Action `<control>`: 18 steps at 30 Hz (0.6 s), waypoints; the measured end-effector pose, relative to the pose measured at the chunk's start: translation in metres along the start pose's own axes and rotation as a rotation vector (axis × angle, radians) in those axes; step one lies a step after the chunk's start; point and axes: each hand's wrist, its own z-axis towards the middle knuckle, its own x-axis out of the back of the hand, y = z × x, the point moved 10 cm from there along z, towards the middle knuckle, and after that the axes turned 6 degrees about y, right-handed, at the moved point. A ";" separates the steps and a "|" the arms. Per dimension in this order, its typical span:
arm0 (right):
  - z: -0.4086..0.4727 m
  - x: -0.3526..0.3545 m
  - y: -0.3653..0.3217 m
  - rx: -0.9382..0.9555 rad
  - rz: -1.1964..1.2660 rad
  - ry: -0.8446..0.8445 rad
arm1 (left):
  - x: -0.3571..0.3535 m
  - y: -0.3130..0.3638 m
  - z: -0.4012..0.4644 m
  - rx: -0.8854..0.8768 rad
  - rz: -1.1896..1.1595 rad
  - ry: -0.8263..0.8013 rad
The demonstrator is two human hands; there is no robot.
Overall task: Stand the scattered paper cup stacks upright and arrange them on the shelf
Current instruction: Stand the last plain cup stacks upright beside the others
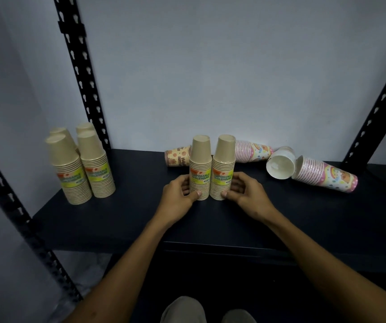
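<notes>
Head view, looking down on black shelf (117, 220). Left hand (179, 194) clamped on left kraft cup stack (200, 169), right hand (245, 194) clamped on right kraft cup stack (223, 167); fingers wrapped low around each base. Both stacks upright, touching, mid-shelf. Four kraft stacks (82, 164) already standing far left. Likely next: patterned stacks (324, 174) lying on their sides, long axes roughly left-right, off to the right, nearer right hand. One more patterned stack (178, 156) lying behind.

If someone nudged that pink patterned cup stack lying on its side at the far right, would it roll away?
The pink patterned paper cup stack probably rolls in a curve, since it tapers. Being paper, it likely feels light and dents easily.
</notes>
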 end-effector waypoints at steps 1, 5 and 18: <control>-0.001 -0.007 -0.002 0.001 0.007 -0.013 | 0.007 -0.002 -0.004 0.009 0.000 0.012; -0.003 -0.042 -0.014 0.019 0.033 -0.079 | 0.045 -0.014 -0.018 0.050 -0.012 0.085; -0.011 -0.180 -0.073 0.106 0.087 -0.275 | 0.181 -0.045 -0.061 0.134 0.056 0.347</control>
